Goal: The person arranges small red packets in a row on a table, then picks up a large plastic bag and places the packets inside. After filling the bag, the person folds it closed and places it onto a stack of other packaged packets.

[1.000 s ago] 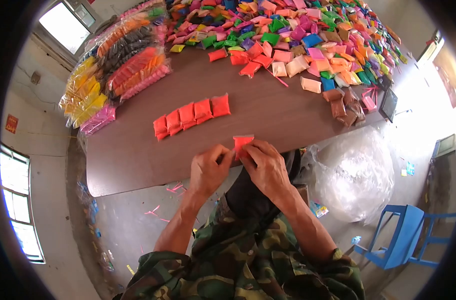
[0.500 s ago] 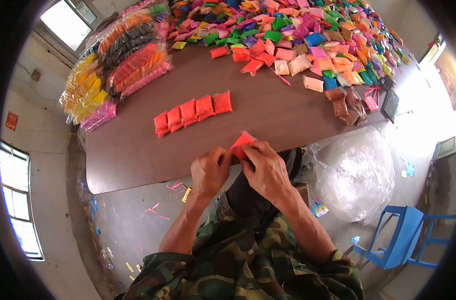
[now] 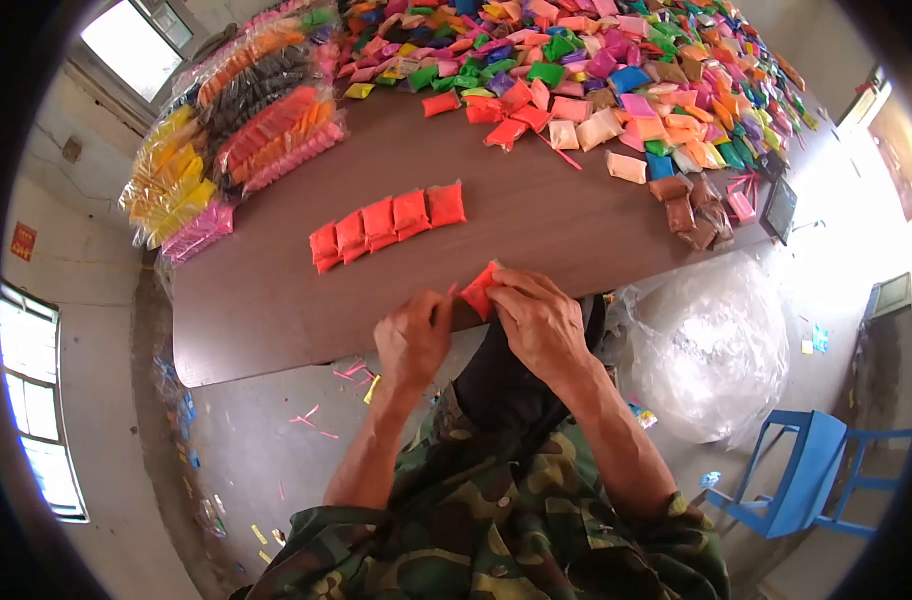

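Near the front edge of the table, my right hand (image 3: pixel 543 318) pinches a small red packet (image 3: pixel 480 292) between thumb and fingers, the packet tilted. My left hand (image 3: pixel 414 338) is closed just left of it, a little apart. A thin pinkish-red strip (image 3: pixel 453 290) sticks up from its fingertips. Beyond my hands a row of several similar red packets (image 3: pixel 379 218) lies in a slanting line, each overlapping or touching its neighbour.
A big heap of coloured packets (image 3: pixel 546 73) covers the far side of the brown table (image 3: pixel 266 315). Bagged stacks (image 3: pixel 276 130) stand at left. Brown packets (image 3: pixel 680 212) sit near the right edge. A clear plastic bag (image 3: pixel 711 350) and blue stool (image 3: pixel 808 470) are beside the table; pink strips (image 3: pixel 306 415) litter the floor.
My left hand has moved away leftward from the red packet, and a thin strip now shows at its fingertips. My right hand still grips the packet, shifted slightly.
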`<state>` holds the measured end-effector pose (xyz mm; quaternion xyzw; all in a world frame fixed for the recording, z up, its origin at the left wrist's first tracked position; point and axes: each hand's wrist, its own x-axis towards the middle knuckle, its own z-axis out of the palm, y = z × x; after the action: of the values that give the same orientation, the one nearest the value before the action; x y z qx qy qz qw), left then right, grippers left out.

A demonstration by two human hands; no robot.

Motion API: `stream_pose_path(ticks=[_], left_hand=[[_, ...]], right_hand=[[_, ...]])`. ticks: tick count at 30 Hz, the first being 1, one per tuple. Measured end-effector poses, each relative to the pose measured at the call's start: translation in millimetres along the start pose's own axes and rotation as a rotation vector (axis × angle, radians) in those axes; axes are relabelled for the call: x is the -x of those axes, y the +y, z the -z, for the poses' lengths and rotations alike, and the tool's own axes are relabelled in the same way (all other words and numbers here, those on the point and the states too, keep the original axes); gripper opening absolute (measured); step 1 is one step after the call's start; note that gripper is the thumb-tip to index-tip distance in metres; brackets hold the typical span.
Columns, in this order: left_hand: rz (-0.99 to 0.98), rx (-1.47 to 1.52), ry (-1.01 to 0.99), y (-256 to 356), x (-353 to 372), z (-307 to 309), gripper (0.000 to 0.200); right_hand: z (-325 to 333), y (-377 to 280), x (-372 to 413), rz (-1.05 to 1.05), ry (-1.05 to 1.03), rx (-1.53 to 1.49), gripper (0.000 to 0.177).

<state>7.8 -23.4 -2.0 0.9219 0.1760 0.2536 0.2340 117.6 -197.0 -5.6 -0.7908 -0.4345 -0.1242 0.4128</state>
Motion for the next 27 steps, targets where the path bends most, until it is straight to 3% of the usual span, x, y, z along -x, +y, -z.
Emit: stream_pose_path(ticks=[1, 7, 10, 13, 19, 22, 27], left_hand=[[0.032, -0.071, -0.008, -5.1, -2.4, 1.3, 0.007], [-0.084, 0.195, 0.031, 28.4, 10.5, 2.6, 0.011], [-0.099, 0.038, 0.083, 10.3, 5.4, -7.1, 0.015], [0.043, -0.004, 0.051, -1.7, -1.9, 1.6, 0.015], [-0.173, 0.094, 0.062, 26.8, 8.7, -2.1, 0.015], [-0.098, -0.082, 0.068, 3.9, 6.7, -4.7, 0.015], [-0.134, 0.052, 0.048, 17.8, 11.0, 1.6, 0.013]], right_hand=[[-1.3, 0.7, -0.4, -0.004, 0.009, -0.001, 0.021], [0.6, -5.9, -2.8, -0.074, 0.016, -0.024, 0.015], [-0.6, -3.5, -1.4, -0.081, 0.024, -0.024, 0.013], [-0.6, -2.2, -3.2, -0.123, 0.021, -0.035, 0.012], [1.1, -5.1, -4.5, -0.159, 0.025, -0.062, 0.013], [0.1, -2.4, -4.8, -0.150, 0.029, -0.055, 0.014], [-1.8, -5.5, -3.5, -0.183, 0.043, -0.078, 0.013]])
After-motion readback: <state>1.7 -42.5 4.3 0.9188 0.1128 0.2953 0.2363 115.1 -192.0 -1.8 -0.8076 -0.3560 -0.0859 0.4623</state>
